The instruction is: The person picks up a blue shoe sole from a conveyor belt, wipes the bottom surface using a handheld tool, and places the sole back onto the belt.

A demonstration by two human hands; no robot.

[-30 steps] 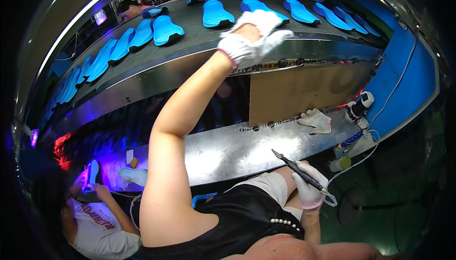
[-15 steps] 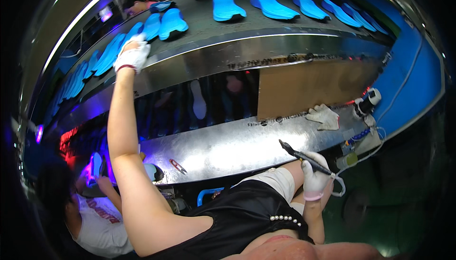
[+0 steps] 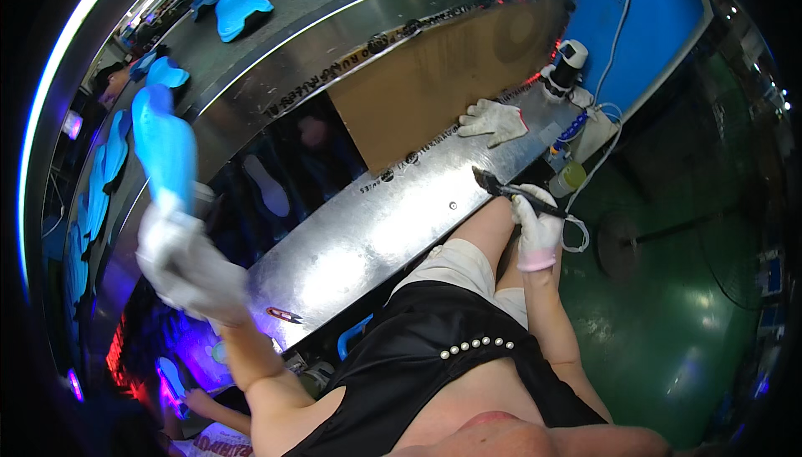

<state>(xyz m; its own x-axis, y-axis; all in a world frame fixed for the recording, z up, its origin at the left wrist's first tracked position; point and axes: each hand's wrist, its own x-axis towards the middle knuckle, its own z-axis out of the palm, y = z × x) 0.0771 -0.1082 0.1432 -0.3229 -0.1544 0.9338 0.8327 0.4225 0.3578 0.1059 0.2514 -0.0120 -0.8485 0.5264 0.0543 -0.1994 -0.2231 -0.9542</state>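
My left hand (image 3: pixel 188 266), in a white glove and smeared by motion, is closed on the end of a light-blue shoe sole (image 3: pixel 164 144). The sole points up and away, in front of the conveyor's metal edge. In my right hand (image 3: pixel 539 227), also gloved in white, is a black-handled brush (image 3: pixel 501 186) with a dark tip and a pale tube at its back end. The brush is over my thigh, by the near edge of the metal bench (image 3: pixel 380 227). More blue soles (image 3: pixel 242 14) lie spaced out on the dark conveyor belt (image 3: pixel 224 60).
On the bench lie red-handled thread snips (image 3: pixel 284 315) and an empty white glove (image 3: pixel 493 123). A cardboard sheet (image 3: pixel 443 81) leans below the conveyor. A small jar (image 3: pixel 568 179) stands at the bench's right end. At lower left, a co-worker's hand (image 3: pixel 200 403) holds another sole (image 3: pixel 171 376).
My left hand has come back from the belt, lower and nearer, now with a blue sole in it. The view has turned to the right. My right hand still holds the brush.
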